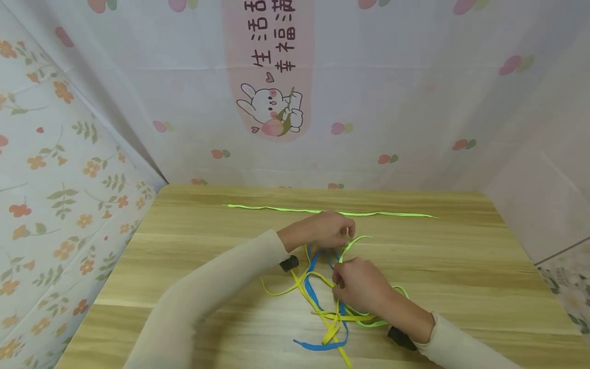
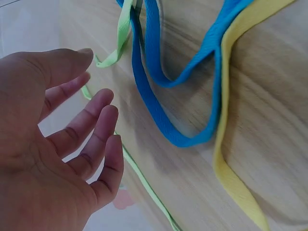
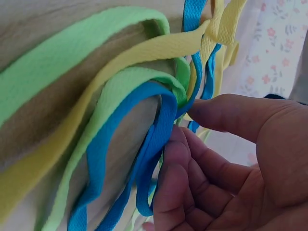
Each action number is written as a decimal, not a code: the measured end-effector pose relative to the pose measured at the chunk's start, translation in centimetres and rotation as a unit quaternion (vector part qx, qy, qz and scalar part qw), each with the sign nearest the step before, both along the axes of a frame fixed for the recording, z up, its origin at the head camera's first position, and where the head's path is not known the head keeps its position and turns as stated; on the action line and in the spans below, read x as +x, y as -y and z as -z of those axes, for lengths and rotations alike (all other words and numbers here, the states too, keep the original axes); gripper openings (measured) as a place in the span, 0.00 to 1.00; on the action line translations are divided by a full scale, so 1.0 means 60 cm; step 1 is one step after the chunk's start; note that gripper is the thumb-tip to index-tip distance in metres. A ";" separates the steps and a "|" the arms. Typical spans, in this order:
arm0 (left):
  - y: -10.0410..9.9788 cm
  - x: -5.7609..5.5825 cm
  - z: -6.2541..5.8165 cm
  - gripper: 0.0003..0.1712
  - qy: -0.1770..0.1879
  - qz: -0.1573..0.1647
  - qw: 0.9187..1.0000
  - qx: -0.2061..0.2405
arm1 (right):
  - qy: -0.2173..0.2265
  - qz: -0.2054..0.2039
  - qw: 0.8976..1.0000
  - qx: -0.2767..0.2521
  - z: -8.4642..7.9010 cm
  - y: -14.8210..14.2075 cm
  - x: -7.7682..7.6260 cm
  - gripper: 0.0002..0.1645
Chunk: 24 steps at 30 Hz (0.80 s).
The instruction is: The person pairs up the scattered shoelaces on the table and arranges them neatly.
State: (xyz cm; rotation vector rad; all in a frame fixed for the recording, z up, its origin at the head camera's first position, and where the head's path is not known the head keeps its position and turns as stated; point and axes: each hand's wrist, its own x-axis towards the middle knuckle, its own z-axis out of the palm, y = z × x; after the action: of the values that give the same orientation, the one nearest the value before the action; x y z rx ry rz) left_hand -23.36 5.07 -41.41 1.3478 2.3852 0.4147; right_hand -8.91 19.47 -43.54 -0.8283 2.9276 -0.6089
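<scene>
A loose tangle of flat shoelaces lies on the wooden table, with a blue lace (image 1: pixel 311 289), a yellow lace (image 1: pixel 355 318) and a bright green lace (image 1: pixel 354 240) crossing one another. My right hand (image 1: pixel 364 284) is over the tangle. In the right wrist view its thumb and fingers (image 3: pixel 175 149) pinch the blue lace (image 3: pixel 166 106) and a green lace (image 3: pixel 144 74) where they bunch together. Beyond it, my left hand (image 1: pixel 328 229) hovers near a green lace end (image 2: pixel 113 58), fingers loosely bent and holding nothing. Another green lace (image 1: pixel 286 209) is stretched out straight behind both hands.
The wooden table (image 1: pixel 207 236) meets a patterned cloth (image 1: pixel 193 102) at the back and a flowered cloth (image 1: pixel 60 205) on the left. Small black objects (image 1: pixel 289 263) sit at both wrists. A blue lace end (image 1: pixel 322 347) trails towards the front.
</scene>
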 end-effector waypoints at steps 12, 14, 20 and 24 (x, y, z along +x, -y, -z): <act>-0.053 -0.016 0.007 0.08 -0.007 -0.003 0.999 -0.033 | 0.012 0.011 1.000 0.013 0.003 0.007 -0.001 0.11; -0.062 -0.017 0.008 0.09 -0.003 -0.010 0.999 -0.045 | 0.019 0.008 1.000 0.014 0.001 0.009 -0.001 0.12; -0.083 -0.017 0.013 0.35 -0.014 -0.013 0.996 -0.089 | 0.031 -0.002 1.000 -0.001 0.015 0.007 -0.004 0.13; -0.086 -0.016 0.015 0.33 -0.024 -0.019 0.994 -0.104 | 0.037 -0.004 0.999 -0.016 0.023 0.004 -0.004 0.14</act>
State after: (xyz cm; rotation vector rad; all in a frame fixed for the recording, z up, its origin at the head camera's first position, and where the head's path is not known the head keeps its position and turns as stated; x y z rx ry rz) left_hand -24.30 10.22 -42.32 1.2328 2.4179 0.1391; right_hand -9.16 19.22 -44.92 -0.8013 2.8539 -0.6714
